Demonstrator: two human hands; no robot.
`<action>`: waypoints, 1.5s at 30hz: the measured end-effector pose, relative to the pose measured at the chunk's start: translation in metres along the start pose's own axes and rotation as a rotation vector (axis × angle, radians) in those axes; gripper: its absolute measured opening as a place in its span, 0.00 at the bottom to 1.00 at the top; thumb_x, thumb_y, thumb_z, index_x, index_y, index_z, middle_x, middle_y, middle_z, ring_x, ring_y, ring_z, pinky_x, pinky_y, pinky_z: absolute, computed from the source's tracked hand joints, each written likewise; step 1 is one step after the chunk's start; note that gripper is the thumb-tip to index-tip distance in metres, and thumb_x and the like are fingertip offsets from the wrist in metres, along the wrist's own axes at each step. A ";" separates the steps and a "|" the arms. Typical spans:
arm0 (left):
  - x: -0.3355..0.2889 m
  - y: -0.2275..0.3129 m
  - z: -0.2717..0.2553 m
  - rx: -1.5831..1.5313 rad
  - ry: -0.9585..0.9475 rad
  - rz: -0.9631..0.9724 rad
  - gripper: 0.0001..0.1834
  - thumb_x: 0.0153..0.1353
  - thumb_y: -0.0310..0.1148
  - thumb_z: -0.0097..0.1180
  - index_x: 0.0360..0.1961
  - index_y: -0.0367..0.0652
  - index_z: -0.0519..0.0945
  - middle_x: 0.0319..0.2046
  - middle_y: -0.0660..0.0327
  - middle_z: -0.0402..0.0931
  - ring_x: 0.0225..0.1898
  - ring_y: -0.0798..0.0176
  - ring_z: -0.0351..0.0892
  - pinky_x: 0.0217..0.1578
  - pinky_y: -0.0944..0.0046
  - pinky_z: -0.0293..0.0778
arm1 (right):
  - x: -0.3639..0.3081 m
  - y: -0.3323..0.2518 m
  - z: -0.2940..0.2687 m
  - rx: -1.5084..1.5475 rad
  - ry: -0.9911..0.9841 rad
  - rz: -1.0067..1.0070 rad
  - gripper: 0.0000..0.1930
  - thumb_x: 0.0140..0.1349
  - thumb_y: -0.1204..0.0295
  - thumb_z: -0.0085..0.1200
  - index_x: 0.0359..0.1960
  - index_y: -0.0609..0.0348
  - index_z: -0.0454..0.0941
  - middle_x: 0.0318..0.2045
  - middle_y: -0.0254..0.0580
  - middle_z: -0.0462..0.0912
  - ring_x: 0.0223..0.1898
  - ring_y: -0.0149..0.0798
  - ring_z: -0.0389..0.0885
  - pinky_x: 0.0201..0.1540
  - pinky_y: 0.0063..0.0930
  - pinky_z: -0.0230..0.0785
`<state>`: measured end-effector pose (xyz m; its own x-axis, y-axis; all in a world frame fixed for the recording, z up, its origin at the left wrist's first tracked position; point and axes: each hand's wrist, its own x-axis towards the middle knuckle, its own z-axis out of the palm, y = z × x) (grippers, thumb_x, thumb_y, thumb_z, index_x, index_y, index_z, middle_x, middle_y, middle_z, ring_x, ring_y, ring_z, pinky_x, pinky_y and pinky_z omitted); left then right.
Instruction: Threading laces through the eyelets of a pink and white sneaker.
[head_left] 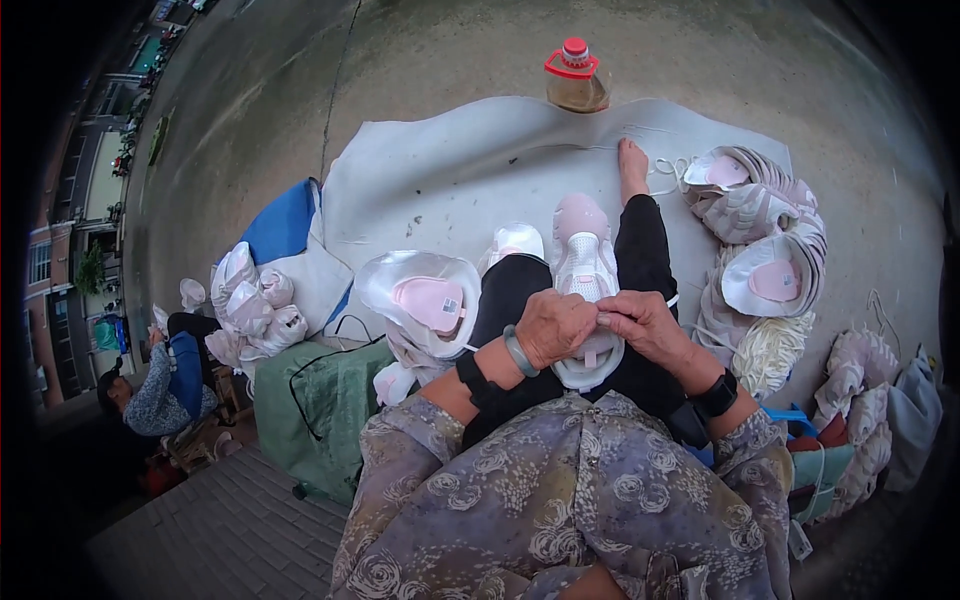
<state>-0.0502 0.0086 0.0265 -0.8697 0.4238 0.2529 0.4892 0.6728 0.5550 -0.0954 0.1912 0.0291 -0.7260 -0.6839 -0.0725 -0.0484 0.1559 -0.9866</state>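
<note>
A white and pink shoe upper (582, 222) lies across my lap, its rounded pink toe pointing away from me and its white collar close to my body. My left hand (553, 328) is closed over the upper's lacing area, with the fingers curled. Beside it, nearly touching, my right hand (648, 325) is closed in a pinch. What sits between the fingertips is too small and too covered to make out. Just left of my leg stands a nested stack of similar uppers (420, 290), with pink insoles showing. Another white upper (516, 242) rests beyond my left knee.
Long nested stacks of uppers (775, 225) lie at the right, beside a bundle of white laces (773, 355). A green bag (315, 410) is at the left. A red-capped bottle (578, 85) stands past the grey sheet (450, 160). Another person (165, 395) sits at far left.
</note>
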 end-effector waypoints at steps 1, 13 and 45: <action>0.002 -0.004 -0.001 0.061 0.015 0.037 0.06 0.44 0.31 0.57 0.24 0.44 0.73 0.17 0.61 0.67 0.20 0.59 0.70 0.19 0.64 0.61 | 0.002 0.004 -0.003 -0.070 -0.006 0.003 0.06 0.52 0.77 0.52 0.33 0.63 0.76 0.20 0.43 0.74 0.23 0.39 0.75 0.29 0.26 0.66; 0.012 -0.027 0.011 -0.065 0.092 -0.321 0.13 0.42 0.31 0.58 0.30 0.41 0.71 0.26 0.56 0.70 0.31 0.53 0.71 0.31 0.59 0.69 | 0.022 0.036 0.002 -0.373 0.264 -0.021 0.04 0.51 0.74 0.49 0.27 0.59 0.73 0.23 0.45 0.74 0.26 0.48 0.75 0.29 0.35 0.66; 0.011 -0.031 0.023 -0.121 0.236 -0.326 0.10 0.43 0.26 0.58 0.25 0.40 0.68 0.20 0.57 0.67 0.23 0.54 0.69 0.23 0.60 0.65 | 0.032 0.031 -0.002 -0.538 0.174 -0.109 0.04 0.47 0.76 0.51 0.26 0.57 0.72 0.21 0.42 0.71 0.27 0.46 0.74 0.29 0.35 0.66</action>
<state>-0.0740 0.0061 -0.0062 -0.9757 0.0399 0.2155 0.1866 0.6665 0.7218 -0.1213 0.1758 -0.0035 -0.7971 -0.5962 0.0959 -0.4389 0.4628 -0.7701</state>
